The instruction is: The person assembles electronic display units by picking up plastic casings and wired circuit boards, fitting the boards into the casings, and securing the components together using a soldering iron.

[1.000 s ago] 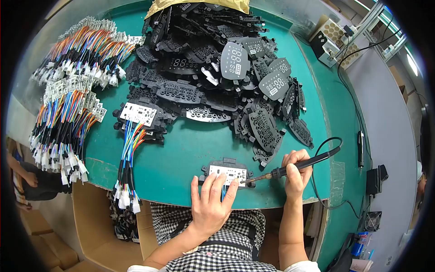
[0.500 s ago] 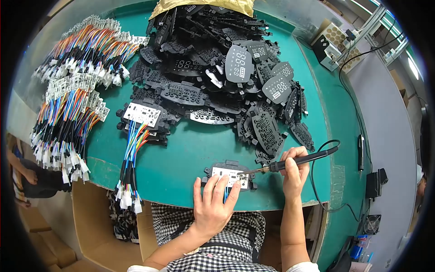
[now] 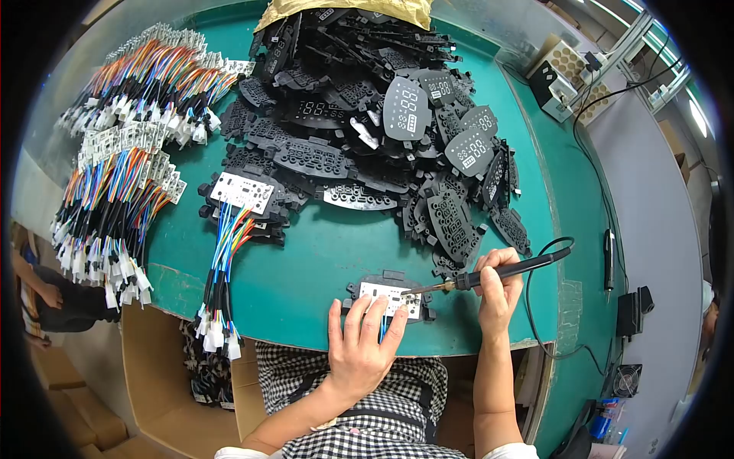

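Observation:
A white circuit board [image 3: 392,296] lies on a black plastic housing [image 3: 393,277] near the table's front edge. Spread fingers of my left hand [image 3: 363,340] rest on the board's front and left part, pressing it from above. Blue wire shows between two of those fingers; the rest of it is hidden under the hand. In my right hand [image 3: 497,294] is a soldering iron [image 3: 497,273], gripped like a pen and pointing left. Its metal tip reaches the board's upper middle, though exact contact is too small to make out.
Black display housings [image 3: 313,157] are heaped at the back beside a yellow bag [image 3: 344,9]. Bundles of wired boards [image 3: 122,222] lie at left. Another wired board [image 3: 241,192] sits on stacked housings. The iron's cord [image 3: 535,336] loops at right. Below stands a cardboard box [image 3: 153,375].
Both hands, the board and the iron keep almost the same positions. Only a very slight shift of the whole view shows.

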{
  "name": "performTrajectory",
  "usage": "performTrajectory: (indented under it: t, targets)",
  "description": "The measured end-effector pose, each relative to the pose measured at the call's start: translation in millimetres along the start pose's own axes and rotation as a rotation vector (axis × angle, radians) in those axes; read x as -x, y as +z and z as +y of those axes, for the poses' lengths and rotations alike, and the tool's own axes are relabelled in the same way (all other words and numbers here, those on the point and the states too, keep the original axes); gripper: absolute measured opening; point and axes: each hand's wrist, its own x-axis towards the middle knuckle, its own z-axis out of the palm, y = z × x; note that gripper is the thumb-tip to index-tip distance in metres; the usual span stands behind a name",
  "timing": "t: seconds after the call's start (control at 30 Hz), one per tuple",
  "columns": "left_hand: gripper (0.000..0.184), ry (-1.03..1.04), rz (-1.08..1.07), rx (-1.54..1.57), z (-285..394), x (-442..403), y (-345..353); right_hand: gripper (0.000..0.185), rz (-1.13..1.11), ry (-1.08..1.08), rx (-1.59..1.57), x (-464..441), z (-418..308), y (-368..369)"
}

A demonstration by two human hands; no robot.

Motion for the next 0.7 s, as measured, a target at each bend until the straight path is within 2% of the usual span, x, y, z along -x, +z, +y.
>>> performTrajectory:
  t: [0.6, 0.67, 0.7]
  targets:
    - [0.046, 0.0, 0.002, 0.008, 0.4, -0.7, -0.9, 0.013, 0.009, 0.001, 0.013, -0.5, -2.3, 2.5]
    - [0.034, -0.017, -0.009, 0.015, 1.5, -2.7, -4.2, 0.013, 0.006, -0.003, 0.01, -0.5, -2.5, 2.6]
    - [0.034, -0.017, -0.009, 0.014, 1.7, -2.8, -4.1, 0.013, 0.007, 0.001, 0.013, -0.4, -2.8, 2.9]
